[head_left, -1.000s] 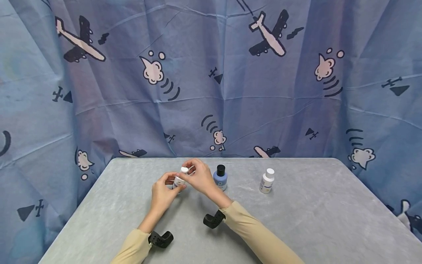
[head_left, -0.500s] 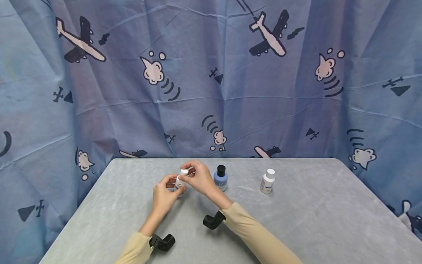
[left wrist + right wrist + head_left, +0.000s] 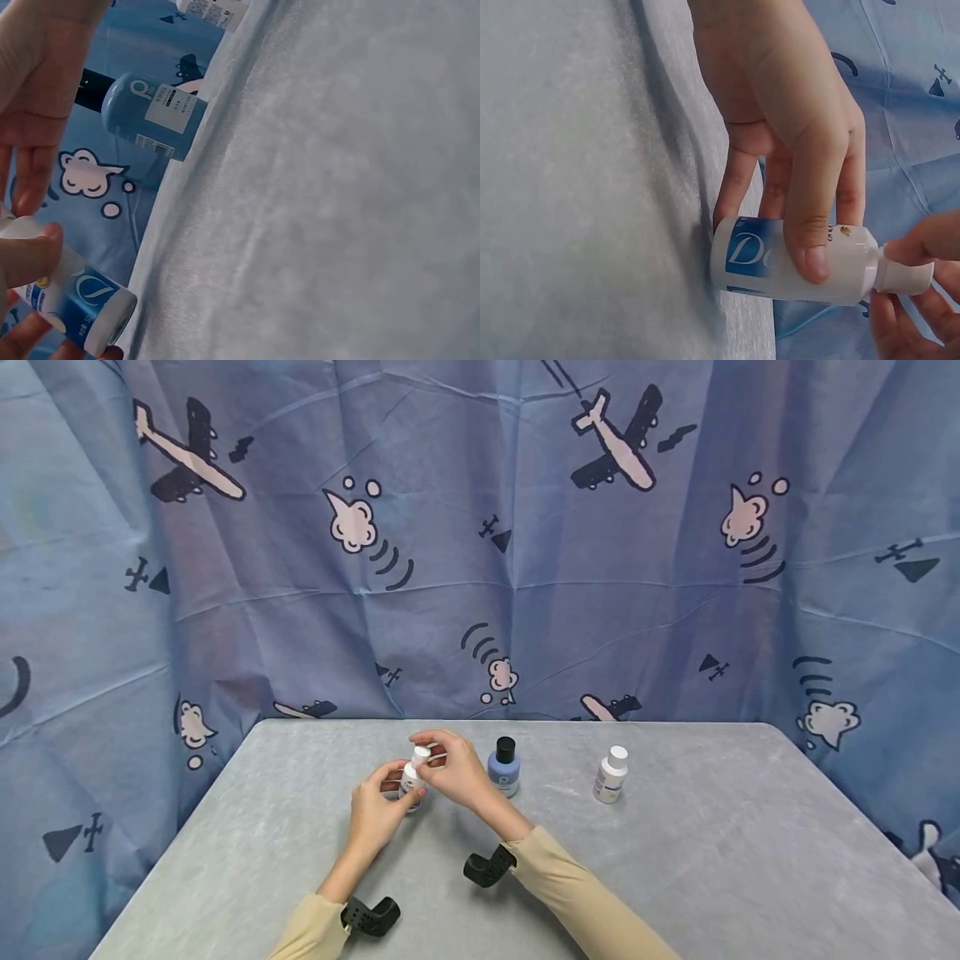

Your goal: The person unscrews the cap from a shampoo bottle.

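Both hands work on a small white bottle (image 3: 840, 262) with a blue "Do…" label, tilted slightly at the left of the table in the head view. My left hand (image 3: 373, 810) grips its body, thumb on one side and fingers on the other. The thumb and fingers of my right hand (image 3: 459, 774) pinch the white screw cap (image 3: 909, 276), which is at the bottle's neck. Whether the cap is loose I cannot tell. In the left wrist view the bottle's base (image 3: 112, 322) shows, while fingers cover much of its upper part.
Right of the hands stands a blue bottle (image 3: 504, 774) with a black cap. Farther right is another white bottle (image 3: 611, 777), upright with its cap on. The grey table (image 3: 720, 843) ends at a blue curtain (image 3: 420, 635) printed with planes.
Both hands and the bottle have come slightly nearer to me. The left hand keeps its grip on the body and the right hand stays at the cap. The other bottles stand still.
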Motion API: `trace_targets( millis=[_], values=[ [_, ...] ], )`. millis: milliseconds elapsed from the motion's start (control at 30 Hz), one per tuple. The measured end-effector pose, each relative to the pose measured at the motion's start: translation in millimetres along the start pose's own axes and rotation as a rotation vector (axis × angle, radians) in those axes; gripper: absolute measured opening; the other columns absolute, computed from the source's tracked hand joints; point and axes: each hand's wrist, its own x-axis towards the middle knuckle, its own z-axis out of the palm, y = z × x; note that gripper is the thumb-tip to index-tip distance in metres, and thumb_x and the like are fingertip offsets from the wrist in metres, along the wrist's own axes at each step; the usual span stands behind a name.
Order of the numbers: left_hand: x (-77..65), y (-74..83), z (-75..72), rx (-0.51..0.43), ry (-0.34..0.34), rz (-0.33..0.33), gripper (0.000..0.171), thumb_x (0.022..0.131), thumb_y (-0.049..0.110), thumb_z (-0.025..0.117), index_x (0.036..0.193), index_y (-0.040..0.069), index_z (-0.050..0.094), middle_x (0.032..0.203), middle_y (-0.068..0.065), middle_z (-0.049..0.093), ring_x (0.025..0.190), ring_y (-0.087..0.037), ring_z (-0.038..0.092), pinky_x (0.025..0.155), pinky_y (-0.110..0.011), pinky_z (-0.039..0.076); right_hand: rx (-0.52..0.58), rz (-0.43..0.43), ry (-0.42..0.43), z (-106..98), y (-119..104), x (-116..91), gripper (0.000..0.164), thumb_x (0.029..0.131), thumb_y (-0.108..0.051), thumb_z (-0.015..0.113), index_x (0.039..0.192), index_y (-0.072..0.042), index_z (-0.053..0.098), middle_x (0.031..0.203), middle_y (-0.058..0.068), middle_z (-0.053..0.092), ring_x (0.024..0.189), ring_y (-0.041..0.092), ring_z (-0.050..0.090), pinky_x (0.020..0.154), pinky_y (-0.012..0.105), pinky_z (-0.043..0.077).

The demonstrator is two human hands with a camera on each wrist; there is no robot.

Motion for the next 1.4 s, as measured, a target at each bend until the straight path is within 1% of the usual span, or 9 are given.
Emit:
trace_targets(
  millis=[100,267,467,567,700,833,1067,1233,1400],
  values=[
    [-0.5,-1.7,0.4,-0.001,0.007,0.014,0.042,0.072,0.009,0.083,0.111,0.005,0.067,0.099,-0.016,0.072,0.084,-0.028,0.070,0.068,-0.036,0.058,-0.011,-0.020,-0.020,1.1,0.7,0.2,0.040,0.079,0.007,0.064,0.118,-0.002,0.065,0.115,0.015,0.065,0.096,0.026,0.066,0.080,0.027,0.056],
    [-1.6,-4.3,-0.1,0.007,0.031,0.025,0.042,0.069,0.009,0.084,0.108,0.005,0.068,0.097,-0.015,0.073,0.082,-0.026,0.070,0.067,-0.034,0.058,0.018,-0.012,-0.043,4.8,1.1,0.5,0.039,0.082,0.001,0.067,0.120,-0.001,0.062,0.116,0.018,0.064,0.098,0.029,0.065,0.081,0.037,0.057],
    [-1.7,-2.7,-4.0,0.042,0.056,0.014,0.043,0.068,0.012,0.086,0.108,0.008,0.069,0.097,-0.013,0.074,0.085,-0.025,0.070,0.072,-0.038,0.056,-0.026,0.133,0.023,5.2,-3.0,0.6,0.039,0.082,-0.024,0.074,0.117,-0.010,0.063,0.106,0.009,0.067,0.088,0.022,0.067,0.069,0.025,0.055],
    [-2.0,-1.6,-5.8,0.071,0.073,0.015,0.043,0.068,0.013,0.086,0.107,0.009,0.069,0.095,-0.012,0.074,0.085,-0.025,0.070,0.071,-0.038,0.055,-0.038,0.181,0.038,4.3,-4.3,0.2,0.037,0.081,-0.030,0.075,0.112,-0.011,0.064,0.098,0.006,0.066,0.081,0.017,0.066,0.066,0.023,0.052],
    [-2.5,-1.0,-6.5,0.082,0.069,0.022,0.043,0.068,0.012,0.086,0.107,0.010,0.069,0.096,-0.010,0.074,0.086,-0.024,0.069,0.071,-0.038,0.054,-0.039,0.182,0.046,3.5,-3.9,-0.3,0.029,0.081,-0.026,0.075,0.103,-0.008,0.066,0.090,0.006,0.065,0.075,0.013,0.063,0.064,0.022,0.051],
    [-3.3,-1.1,-7.1,0.063,0.063,0.028,0.042,0.068,0.010,0.086,0.107,0.009,0.070,0.098,-0.011,0.074,0.085,-0.025,0.070,0.071,-0.039,0.054,-0.038,0.165,0.042,4.3,-4.3,0.5,0.023,0.081,-0.019,0.074,0.099,-0.006,0.067,0.089,0.008,0.066,0.075,0.014,0.065,0.062,0.020,0.051],
    [-4.8,-2.8,-7.5,0.056,0.046,0.035,0.042,0.069,0.010,0.085,0.108,0.009,0.069,0.100,-0.011,0.073,0.085,-0.025,0.070,0.066,-0.030,0.054,-0.008,0.161,0.016,4.4,-5.0,-0.5,0.023,0.082,-0.015,0.072,0.104,-0.007,0.068,0.099,0.010,0.069,0.084,0.020,0.066,0.065,0.021,0.052],
    [-5.4,-3.3,-8.8,0.048,0.023,0.010,0.043,0.071,0.011,0.084,0.111,0.008,0.068,0.101,-0.012,0.073,0.086,-0.025,0.070,0.062,-0.022,0.052,0.006,0.134,-0.013,5.3,-3.8,-1.0,0.026,0.084,-0.011,0.069,0.110,-0.008,0.068,0.106,0.009,0.069,0.090,0.021,0.067,0.069,0.022,0.053],
    [-5.9,-2.7,-6.4,0.049,0.005,-0.005,0.043,0.074,0.010,0.081,0.114,0.007,0.066,0.101,-0.011,0.072,0.087,-0.025,0.070,0.065,-0.027,0.054,0.030,0.110,-0.041,4.2,-2.4,-0.8,0.028,0.085,-0.006,0.065,0.112,-0.008,0.068,0.111,0.008,0.069,0.094,0.021,0.065,0.075,0.022,0.054]
  ],
)
